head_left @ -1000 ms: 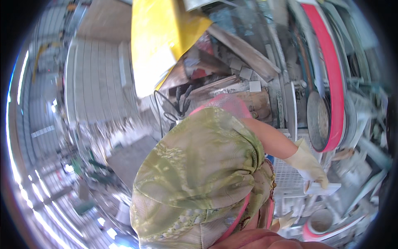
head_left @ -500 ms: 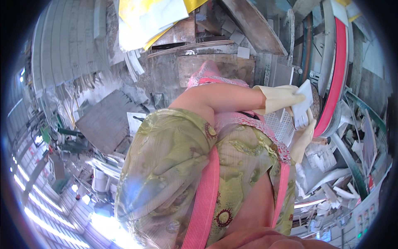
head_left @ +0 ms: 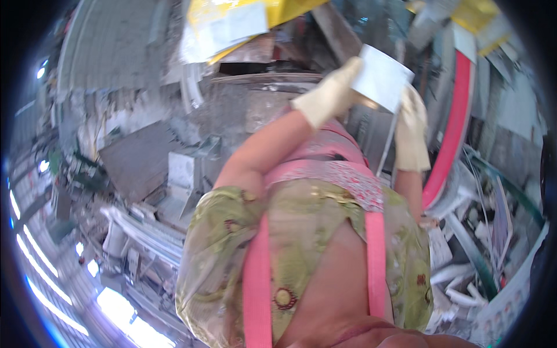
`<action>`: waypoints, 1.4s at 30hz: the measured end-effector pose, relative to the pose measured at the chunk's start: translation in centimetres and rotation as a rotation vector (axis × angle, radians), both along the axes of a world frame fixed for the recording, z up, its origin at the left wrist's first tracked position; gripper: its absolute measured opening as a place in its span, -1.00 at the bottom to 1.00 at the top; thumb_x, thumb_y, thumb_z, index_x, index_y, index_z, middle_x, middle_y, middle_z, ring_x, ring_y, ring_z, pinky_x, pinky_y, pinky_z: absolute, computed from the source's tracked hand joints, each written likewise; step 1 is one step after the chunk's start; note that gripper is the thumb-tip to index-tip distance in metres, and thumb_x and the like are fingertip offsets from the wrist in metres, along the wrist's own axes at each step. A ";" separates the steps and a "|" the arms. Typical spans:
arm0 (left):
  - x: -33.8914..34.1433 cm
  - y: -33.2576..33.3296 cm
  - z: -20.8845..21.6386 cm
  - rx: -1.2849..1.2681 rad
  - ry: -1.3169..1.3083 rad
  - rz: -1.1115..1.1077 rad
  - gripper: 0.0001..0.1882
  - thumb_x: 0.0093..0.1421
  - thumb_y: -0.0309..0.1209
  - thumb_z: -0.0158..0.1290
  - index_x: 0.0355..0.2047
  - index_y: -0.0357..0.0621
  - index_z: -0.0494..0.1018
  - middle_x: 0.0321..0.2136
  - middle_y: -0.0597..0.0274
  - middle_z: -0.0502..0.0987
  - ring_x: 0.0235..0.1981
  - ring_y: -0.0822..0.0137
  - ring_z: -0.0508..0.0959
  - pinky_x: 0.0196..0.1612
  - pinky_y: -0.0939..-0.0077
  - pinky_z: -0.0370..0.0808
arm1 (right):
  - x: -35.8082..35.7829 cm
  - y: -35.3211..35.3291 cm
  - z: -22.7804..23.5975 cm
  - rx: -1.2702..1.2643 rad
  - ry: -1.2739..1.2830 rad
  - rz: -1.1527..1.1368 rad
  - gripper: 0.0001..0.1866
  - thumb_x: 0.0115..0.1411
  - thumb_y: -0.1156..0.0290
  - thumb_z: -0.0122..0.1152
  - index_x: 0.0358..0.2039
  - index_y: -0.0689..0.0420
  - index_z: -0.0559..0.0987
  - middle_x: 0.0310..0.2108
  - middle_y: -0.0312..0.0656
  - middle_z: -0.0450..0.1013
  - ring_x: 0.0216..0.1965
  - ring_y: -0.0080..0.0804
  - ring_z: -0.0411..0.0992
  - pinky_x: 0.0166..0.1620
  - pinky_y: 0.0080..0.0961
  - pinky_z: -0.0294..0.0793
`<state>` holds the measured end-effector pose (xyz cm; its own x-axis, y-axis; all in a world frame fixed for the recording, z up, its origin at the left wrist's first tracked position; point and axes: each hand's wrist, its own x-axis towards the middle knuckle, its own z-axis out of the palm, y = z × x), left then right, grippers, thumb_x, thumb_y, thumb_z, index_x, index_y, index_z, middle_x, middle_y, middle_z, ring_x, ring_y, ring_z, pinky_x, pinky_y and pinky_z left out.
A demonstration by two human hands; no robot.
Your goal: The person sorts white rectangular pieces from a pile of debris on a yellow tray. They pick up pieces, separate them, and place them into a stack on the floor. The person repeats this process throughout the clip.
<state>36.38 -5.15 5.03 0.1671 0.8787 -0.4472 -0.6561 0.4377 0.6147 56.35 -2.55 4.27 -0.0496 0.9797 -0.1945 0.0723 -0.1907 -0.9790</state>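
Observation:
A flat white square tile (head_left: 383, 77) is held out ahead of my body, slightly tilted. My left hand (head_left: 336, 90), in a cream rubber glove, grips the tile's left edge. On the opposite side my right hand (head_left: 412, 119), in a similar glove, is closed at the tile's lower right corner. Some of the fingers are hidden behind the tile, and motion blurs the left glove. The pink curved belt (head_left: 455, 110) of a machine stands to the right of my right hand.
White sheets on yellow material (head_left: 232, 26) lie at the far left of the tile. A wooden board (head_left: 335, 32) leans behind it. Broken white pieces (head_left: 464, 290) are heaped at the lower right. A brown board (head_left: 136, 165) lies at the left.
Both hands have carried the tile away from beside the pink belt, leftward and farther out. The left arm, earlier stretched across my body, is now drawn back left. My view has shifted slightly.

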 end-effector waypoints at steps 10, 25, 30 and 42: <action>-6.1 -0.7 0.3 0.406 0.928 0.147 -0.40 -0.02 -0.15 0.42 -0.03 -0.04 0.42 -0.22 0.16 0.62 -0.16 0.08 0.65 -0.14 0.33 0.58 | -7.7 1.6 5.2 0.135 0.376 0.519 -0.38 0.24 0.41 0.24 0.29 0.30 0.35 0.14 -0.15 0.45 0.17 -0.42 0.39 0.26 -0.41 0.32; -12.9 -2.8 5.8 0.194 0.595 0.065 -0.33 0.41 0.06 -0.13 0.08 -0.40 0.46 -0.07 0.03 0.59 -0.03 0.29 0.56 0.09 0.43 0.42 | -17.5 0.5 6.5 0.919 -0.996 0.607 -0.17 -0.01 0.42 0.42 0.30 0.16 0.33 0.22 0.10 0.39 0.17 0.00 0.44 0.20 -0.17 0.46; -17.9 -3.1 6.4 0.190 0.629 0.028 -0.36 0.40 0.08 -0.11 0.09 -0.31 0.48 -0.07 0.08 0.62 0.01 0.25 0.56 0.16 0.45 0.40 | -19.5 2.7 2.8 0.581 -0.456 0.635 -0.44 0.21 0.40 0.32 0.22 0.22 0.45 0.03 0.09 0.56 -0.01 -0.10 0.58 0.03 -0.36 0.55; -30.3 -6.4 2.5 -0.264 1.263 0.360 -0.27 0.23 -0.03 -0.01 0.29 -0.25 0.30 0.11 -0.05 0.54 0.15 0.16 0.50 0.22 0.37 0.32 | -31.6 6.1 -1.1 0.259 0.093 0.268 -0.51 0.41 0.26 0.14 0.24 0.28 0.44 0.11 -0.16 0.50 0.12 -0.38 0.44 0.17 -0.46 0.36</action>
<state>6.03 -11.56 7.55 -0.7048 0.6500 -0.2842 0.1921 0.5605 0.8056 24.79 3.60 3.16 -0.3160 0.9458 0.0750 -0.0052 0.0773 -0.9970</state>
